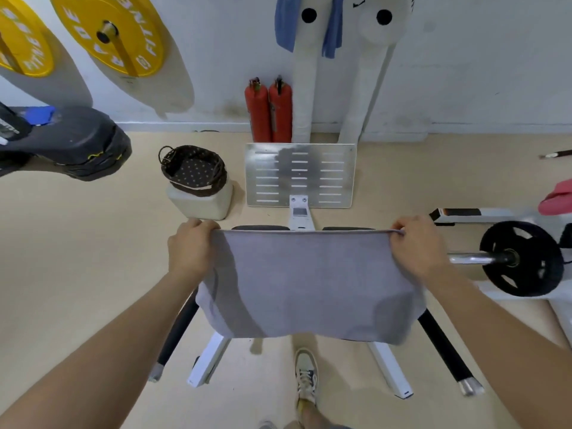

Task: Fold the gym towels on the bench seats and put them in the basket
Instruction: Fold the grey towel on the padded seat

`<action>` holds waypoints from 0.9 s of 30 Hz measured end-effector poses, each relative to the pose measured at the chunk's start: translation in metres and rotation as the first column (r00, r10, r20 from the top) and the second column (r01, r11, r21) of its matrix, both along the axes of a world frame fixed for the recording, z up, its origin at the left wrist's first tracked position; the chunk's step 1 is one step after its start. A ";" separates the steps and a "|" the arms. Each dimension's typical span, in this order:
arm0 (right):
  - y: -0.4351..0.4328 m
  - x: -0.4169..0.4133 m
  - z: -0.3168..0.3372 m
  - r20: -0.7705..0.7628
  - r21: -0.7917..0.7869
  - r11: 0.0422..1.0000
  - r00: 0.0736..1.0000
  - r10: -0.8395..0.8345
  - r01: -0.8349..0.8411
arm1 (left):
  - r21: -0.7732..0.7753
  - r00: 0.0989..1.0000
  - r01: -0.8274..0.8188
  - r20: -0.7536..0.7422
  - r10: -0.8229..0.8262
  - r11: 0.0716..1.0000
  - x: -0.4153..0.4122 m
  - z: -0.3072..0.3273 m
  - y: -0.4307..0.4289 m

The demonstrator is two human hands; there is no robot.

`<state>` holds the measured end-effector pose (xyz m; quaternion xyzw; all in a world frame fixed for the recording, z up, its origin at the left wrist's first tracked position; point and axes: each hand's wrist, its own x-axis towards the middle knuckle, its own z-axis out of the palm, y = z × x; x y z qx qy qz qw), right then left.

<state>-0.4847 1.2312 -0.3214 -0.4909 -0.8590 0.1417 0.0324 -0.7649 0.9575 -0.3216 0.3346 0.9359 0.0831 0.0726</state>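
A grey gym towel (306, 283) hangs stretched flat in front of me, over the bench. My left hand (190, 247) pinches its top left corner and my right hand (416, 247) pinches its top right corner. The towel's lower edge droops loose and hides the bench seat below. A dark woven basket (193, 170) with a dotted lining stands on a white container on the floor, ahead and left of my left hand. It holds no towel that I can see. A blue towel (286, 21) hangs on the white padded uprights at the back wall.
The bench's white legs (207, 360) and black handles spread below the towel. A metal footplate (300, 174) stands ahead, with two red extinguishers (269, 111) behind. A barbell with a black plate (523, 258) lies at the right. A pink cloth (557, 198) shows at the right edge.
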 end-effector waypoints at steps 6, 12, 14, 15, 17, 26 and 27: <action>0.000 -0.020 -0.037 -0.097 0.073 0.995 0.993 -0.066 0.073 | 0.076 0.999 -0.020 -0.032 0.023 0.997 -0.016 -0.031 0.024; -0.056 -0.080 -0.028 0.007 -0.101 0.992 0.997 0.081 -0.080 | 0.323 0.973 -0.191 0.189 0.134 0.927 -0.026 -0.052 0.011; -0.098 -0.120 -0.030 -0.065 -0.247 0.941 0.973 0.221 -0.230 | 0.350 0.928 -0.316 0.310 0.209 0.882 -0.021 -0.059 -0.013; -0.115 -0.139 -0.029 -0.046 -0.295 0.908 0.953 0.298 -0.298 | 0.327 0.894 -0.376 0.375 0.246 0.867 -0.012 -0.061 -0.024; -0.144 -0.181 -0.033 0.019 -0.334 0.858 0.907 0.420 -0.390 | 0.232 0.799 -0.485 0.511 0.318 0.843 0.004 -0.066 -0.048; -0.161 -0.263 -0.065 0.141 -0.415 0.864 0.918 0.369 -0.284 | 0.309 0.602 -0.678 0.754 0.262 0.668 0.012 -0.082 -0.074; -0.161 -0.267 -0.067 0.155 -0.383 0.876 0.914 0.374 -0.293 | 0.345 0.646 -0.646 0.722 0.247 0.681 0.009 -0.085 -0.073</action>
